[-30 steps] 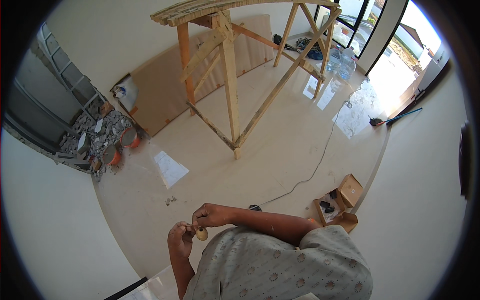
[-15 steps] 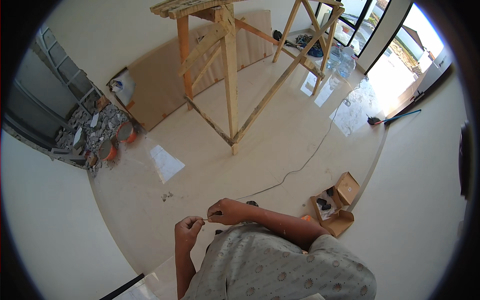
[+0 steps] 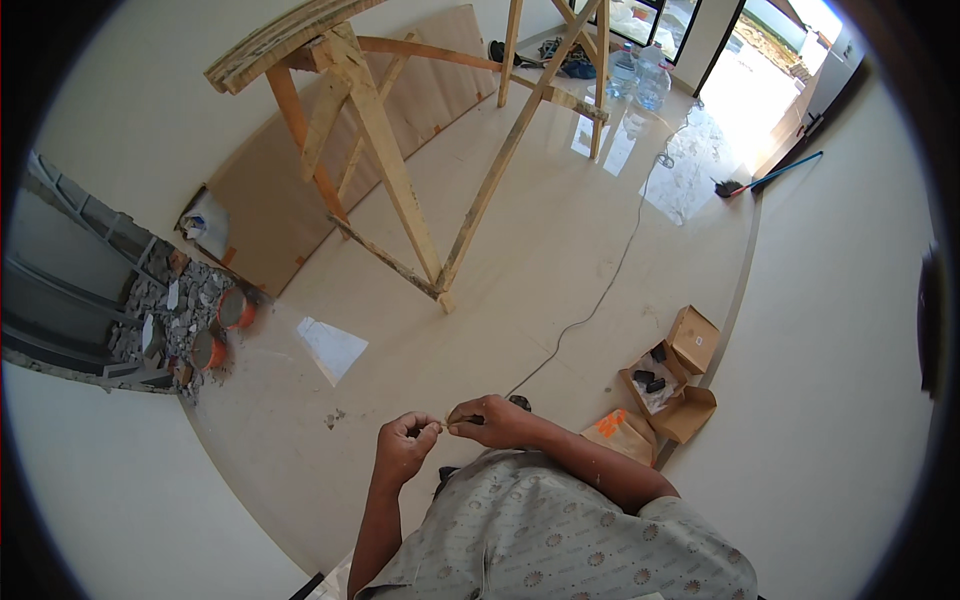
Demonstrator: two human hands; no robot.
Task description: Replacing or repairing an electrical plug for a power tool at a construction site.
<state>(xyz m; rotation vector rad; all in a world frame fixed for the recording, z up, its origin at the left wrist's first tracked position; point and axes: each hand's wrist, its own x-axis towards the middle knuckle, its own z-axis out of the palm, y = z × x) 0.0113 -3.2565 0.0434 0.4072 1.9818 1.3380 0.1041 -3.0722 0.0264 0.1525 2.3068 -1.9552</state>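
My left hand (image 3: 405, 445) and my right hand (image 3: 485, 420) are pinched close to each other above the floor, in front of my patterned shirt (image 3: 555, 540). Between their fingertips is a small, thin, light-brown piece (image 3: 445, 426), too small to make out exactly. Behind my right hand a dark object (image 3: 519, 402) sits on the floor at the end of a long grey cable (image 3: 585, 320).
A wooden trestle scaffold (image 3: 387, 180) stands ahead, with brown board (image 3: 262, 232) behind it. Rubble (image 3: 155, 330) and orange buckets (image 3: 235, 309) lie left. Open cardboard boxes (image 3: 650, 385) and a paper bag (image 3: 625, 440) are right; water bottles (image 3: 650, 85) and a broom (image 3: 729, 188) are farther off.
A round yellowish object that hung by my hands a second ago no longer shows. Both hands have shifted rightward in view, and the camera's view has turned slightly.
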